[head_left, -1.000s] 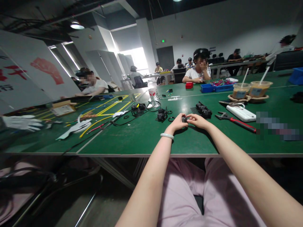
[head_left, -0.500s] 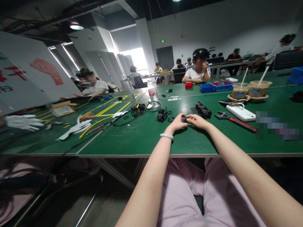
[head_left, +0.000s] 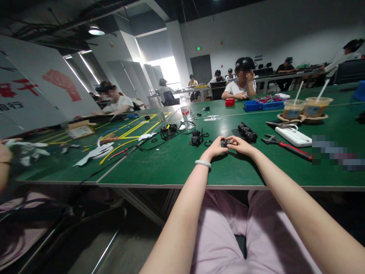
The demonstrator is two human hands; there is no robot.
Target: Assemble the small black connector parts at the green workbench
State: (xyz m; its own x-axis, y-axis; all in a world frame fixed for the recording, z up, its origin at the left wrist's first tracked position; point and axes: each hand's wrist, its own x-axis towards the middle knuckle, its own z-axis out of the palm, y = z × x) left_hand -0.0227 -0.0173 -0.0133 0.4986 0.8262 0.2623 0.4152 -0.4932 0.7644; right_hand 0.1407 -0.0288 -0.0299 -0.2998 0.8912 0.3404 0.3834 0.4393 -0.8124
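A small black part [head_left: 224, 144] is held between my two hands, just above the green table [head_left: 171, 163]. My left hand [head_left: 214, 148] grips it from the left, a pale bangle on that wrist. On its right side the fingers of my right hand [head_left: 238, 145] are pinched against it. Behind my right hand lies a black device [head_left: 245, 133] with thin prongs. A smaller black device [head_left: 196, 138] and black rings [head_left: 208, 143] rest left of my hands. The part's details are too small to tell.
Right of my hands lie an adjustable wrench [head_left: 286, 147], a white power bank [head_left: 293, 136] and two drink cups [head_left: 318, 107]. Gloves [head_left: 95, 153] and cables are at the left. A bottle [head_left: 187, 116] stands beyond; a person [head_left: 238, 89] sits across.
The view has shifted slightly, so the scene sits a little further right. At the far left, a neighbour's arm has come further into view. My hands keep nearly the same hold.
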